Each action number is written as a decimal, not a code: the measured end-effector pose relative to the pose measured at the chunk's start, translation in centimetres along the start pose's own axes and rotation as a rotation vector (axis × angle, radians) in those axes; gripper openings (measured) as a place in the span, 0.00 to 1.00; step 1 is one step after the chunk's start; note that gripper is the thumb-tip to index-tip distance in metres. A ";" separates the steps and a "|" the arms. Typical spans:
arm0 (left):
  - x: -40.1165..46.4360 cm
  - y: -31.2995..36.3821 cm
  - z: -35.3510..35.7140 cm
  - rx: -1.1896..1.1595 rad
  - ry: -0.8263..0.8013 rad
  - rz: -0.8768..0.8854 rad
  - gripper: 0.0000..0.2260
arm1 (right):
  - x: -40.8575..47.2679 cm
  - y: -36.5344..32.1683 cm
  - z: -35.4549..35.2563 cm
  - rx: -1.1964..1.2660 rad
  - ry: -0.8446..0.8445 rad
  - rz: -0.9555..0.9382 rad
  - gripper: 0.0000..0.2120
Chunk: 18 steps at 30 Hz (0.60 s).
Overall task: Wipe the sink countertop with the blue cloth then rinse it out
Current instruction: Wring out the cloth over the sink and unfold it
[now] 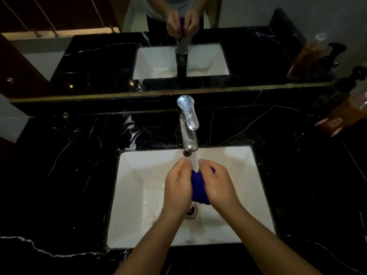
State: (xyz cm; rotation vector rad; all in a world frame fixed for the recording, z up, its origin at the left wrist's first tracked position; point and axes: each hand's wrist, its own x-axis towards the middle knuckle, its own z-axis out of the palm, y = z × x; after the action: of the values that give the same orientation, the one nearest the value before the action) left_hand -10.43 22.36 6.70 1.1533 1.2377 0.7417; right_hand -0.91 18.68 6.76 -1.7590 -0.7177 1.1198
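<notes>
Over the white sink basin (pixel 139 195), both my hands grip the bunched blue cloth (pixel 199 187). My left hand (pixel 177 181) holds its left side and my right hand (pixel 216 183) holds its right side, fingers curled round it. The cloth hangs just below the chrome faucet (pixel 188 126), above the drain (pixel 191 211). Both hands look wet. Most of the cloth is hidden between my palms. The black marble countertop (pixel 69 165) surrounds the basin.
A soap pump bottle with amber liquid (pixel 341 114) stands at the back right of the counter. A mirror (pixel 99 56) runs along the back wall and reflects the sink and my hands. Water pools on the basin floor around the drain.
</notes>
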 end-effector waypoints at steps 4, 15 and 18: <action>1.5 2.4 -3.1 -0.064 -0.402 -0.467 0.08 | -0.6 0.8 -2.6 -0.576 0.028 -0.806 0.06; -0.6 3.8 -2.1 -0.074 -0.485 -0.890 0.20 | -0.5 -1.0 -4.3 -0.721 -0.248 -1.204 0.21; -0.9 3.8 0.0 -0.190 -0.241 -0.706 0.15 | -0.6 -0.6 -4.0 -0.713 -0.103 -0.995 0.17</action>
State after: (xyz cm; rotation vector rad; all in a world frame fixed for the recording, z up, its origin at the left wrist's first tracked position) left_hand -10.12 22.65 10.55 0.5609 1.2245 0.1736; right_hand 2.48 16.87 8.25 -1.5062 -1.9451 0.2541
